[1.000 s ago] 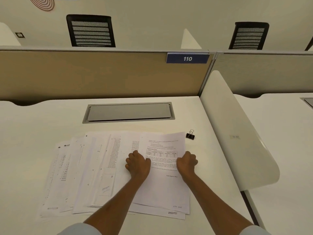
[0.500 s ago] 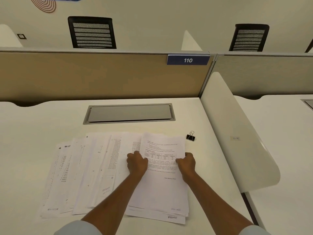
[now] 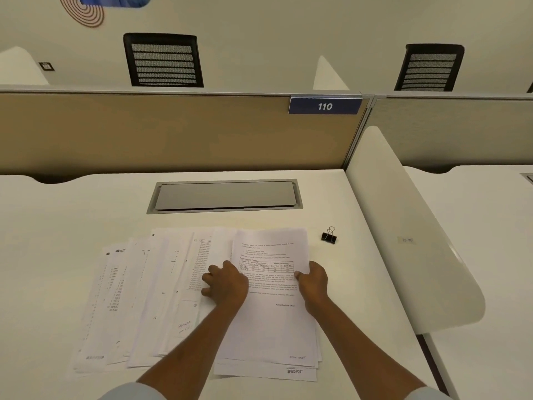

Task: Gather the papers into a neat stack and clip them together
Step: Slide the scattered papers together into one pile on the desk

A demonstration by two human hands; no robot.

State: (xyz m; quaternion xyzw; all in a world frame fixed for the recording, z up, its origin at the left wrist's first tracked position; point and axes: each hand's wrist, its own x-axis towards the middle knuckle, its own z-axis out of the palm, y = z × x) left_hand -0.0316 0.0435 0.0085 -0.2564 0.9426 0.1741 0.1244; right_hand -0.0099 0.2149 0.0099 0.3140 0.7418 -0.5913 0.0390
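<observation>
Several printed white papers (image 3: 161, 301) lie fanned out across the white desk (image 3: 57, 232), overlapping from left to right. The rightmost sheets form a rough pile under a top sheet with a table printed on it (image 3: 271, 321). My left hand (image 3: 226, 284) lies curled on the papers at that top sheet's left edge. My right hand (image 3: 313, 281) holds the pile's right edge, thumb on top. A small black binder clip (image 3: 329, 235) stands on the desk beyond and to the right of the pile, apart from both hands.
A grey cable-tray lid (image 3: 225, 195) is set into the desk behind the papers. A tan partition with a blue "110" plate (image 3: 325, 106) closes the back. A white curved divider (image 3: 409, 241) rises on the right, close to the clip.
Both hands have shifted outward to the edges of the top sheet. The right-hand sheets have drawn closer together under it. The clip has not moved.
</observation>
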